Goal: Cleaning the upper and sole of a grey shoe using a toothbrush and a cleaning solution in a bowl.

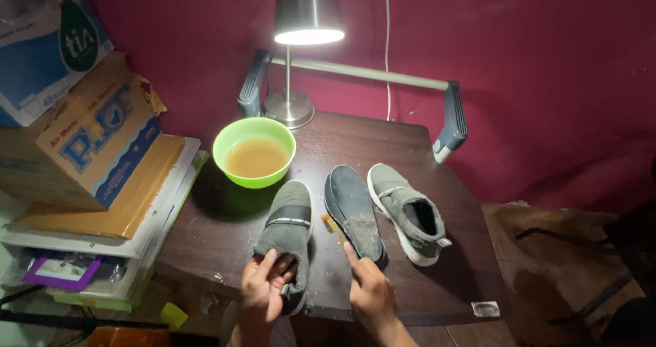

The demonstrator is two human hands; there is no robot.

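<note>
Your left hand (262, 289) fingers clutch the heel of the grey shoe (287, 234), its length running away from you on the desk (383, 142). Your right hand (369, 292), nearer the insole (353, 212), points loosely at it, grasping nothing.

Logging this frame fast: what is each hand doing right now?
Left hand: closed on the grey shoe heel.
Right hand: holds nothing, index finger touching the dirty insole.

The left hand (263, 289) curls its fingers in a grasp; beside it the right hand (369, 289) points its forefinger forward.
</note>
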